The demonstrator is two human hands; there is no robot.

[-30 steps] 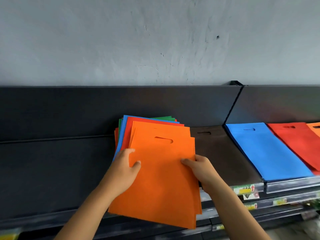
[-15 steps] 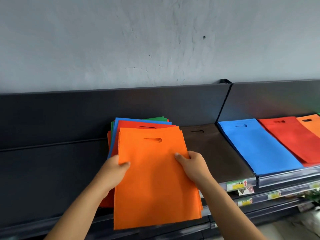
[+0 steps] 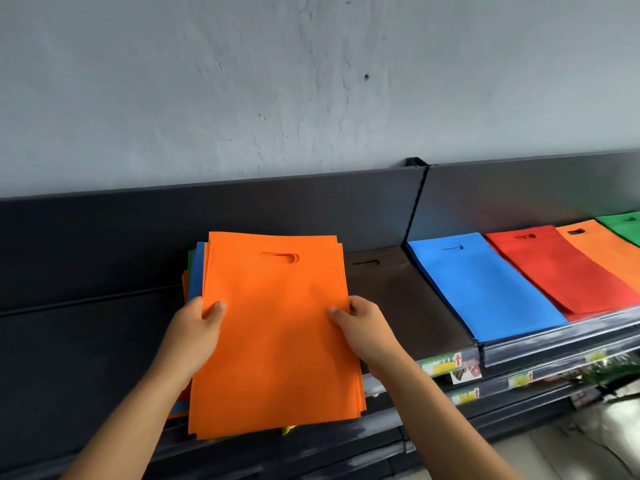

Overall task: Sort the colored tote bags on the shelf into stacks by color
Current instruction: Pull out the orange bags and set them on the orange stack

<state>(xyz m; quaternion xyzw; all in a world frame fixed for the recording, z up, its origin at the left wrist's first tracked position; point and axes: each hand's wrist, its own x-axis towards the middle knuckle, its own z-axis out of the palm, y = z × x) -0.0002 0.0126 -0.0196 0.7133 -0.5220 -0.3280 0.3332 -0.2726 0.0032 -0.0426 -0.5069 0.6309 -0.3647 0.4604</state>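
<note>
Your hands: left hand (image 3: 194,336) grips the left edge and right hand (image 3: 363,329) the right edge of the top bag (image 3: 277,327).
Under it: the mixed pile (image 3: 194,271) pokes out at its left, on the shelf (image 3: 79,344).
To your right: four sorted stacks lie side by side, nearest stack (image 3: 405,299) first.
Behind: the back panel (image 3: 242,209), then the wall (image 3: 277,81).
Below: price labels (image 3: 446,365) on the shelf front.

Colored tote bags on the shelf (image 3: 450,356)

Orange bags (image 3: 277,327) top a mixed pile (image 3: 195,271) with blue and green edges; beside it lie brown (image 3: 401,299), blue (image 3: 485,289), red (image 3: 554,268), orange (image 3: 602,251) and green (image 3: 623,226) stacks.
</note>
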